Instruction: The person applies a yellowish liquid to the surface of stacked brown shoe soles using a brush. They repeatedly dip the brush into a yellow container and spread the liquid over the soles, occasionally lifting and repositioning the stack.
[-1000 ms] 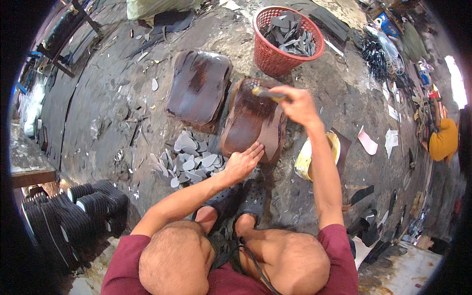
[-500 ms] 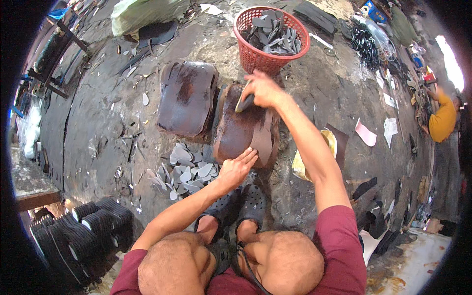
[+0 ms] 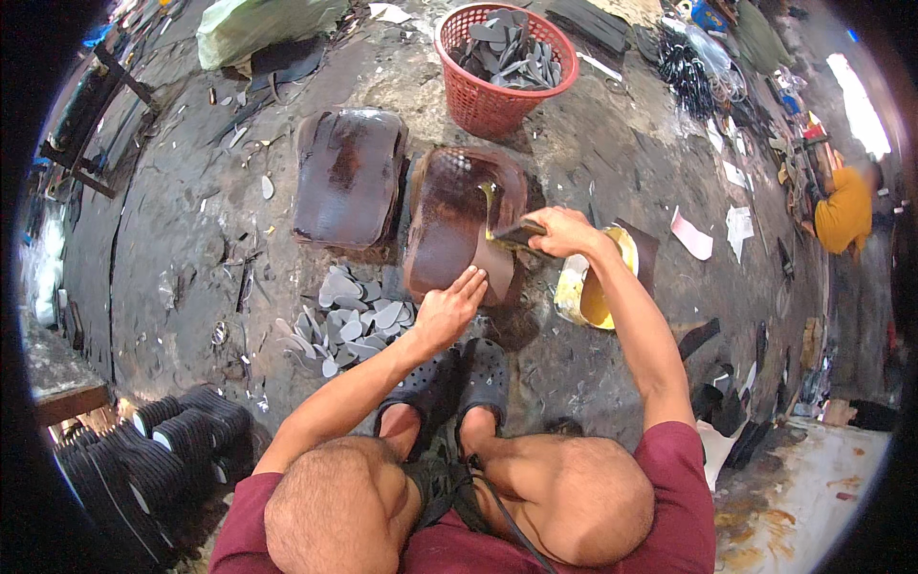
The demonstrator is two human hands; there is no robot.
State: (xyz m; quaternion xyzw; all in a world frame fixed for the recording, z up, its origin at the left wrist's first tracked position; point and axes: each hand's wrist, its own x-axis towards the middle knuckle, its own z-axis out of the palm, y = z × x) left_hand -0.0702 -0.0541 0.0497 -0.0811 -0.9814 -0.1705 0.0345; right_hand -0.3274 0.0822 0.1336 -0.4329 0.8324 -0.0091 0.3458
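The fingers of my left hand (image 3: pixel 449 312) lie flat and stretched on the near edge of a matte brown sole-shaped piece (image 3: pixel 493 260). That piece rests on a stack of dark brown sheets (image 3: pixel 445 206) with a glossy top. My right hand (image 3: pixel 566 233) grips a dark, flat glue brush (image 3: pixel 519 231) just right of the stack, its tip by the sheet's right side. A streak of yellow glue (image 3: pixel 491 199) runs on the top sheet above the tip. Right of the stack stands a cut-open glue container (image 3: pixel 572 290), coated yellow inside and partly hidden by my right forearm.
Another dark stack (image 3: pixel 346 177) lies to the left. Grey teardrop-shaped pieces (image 3: pixel 344 325) are heaped near my feet; more fill a red basket (image 3: pixel 492 103) at the back. Black soles (image 3: pixel 143 459) stand at lower left. A person in yellow (image 3: pixel 843 212) is at far right.
My right hand has come nearer and to the right with the brush, from the stack's far end to its right side. A yellow glue streak now shows on the top sheet. My left hand stays pressed down.
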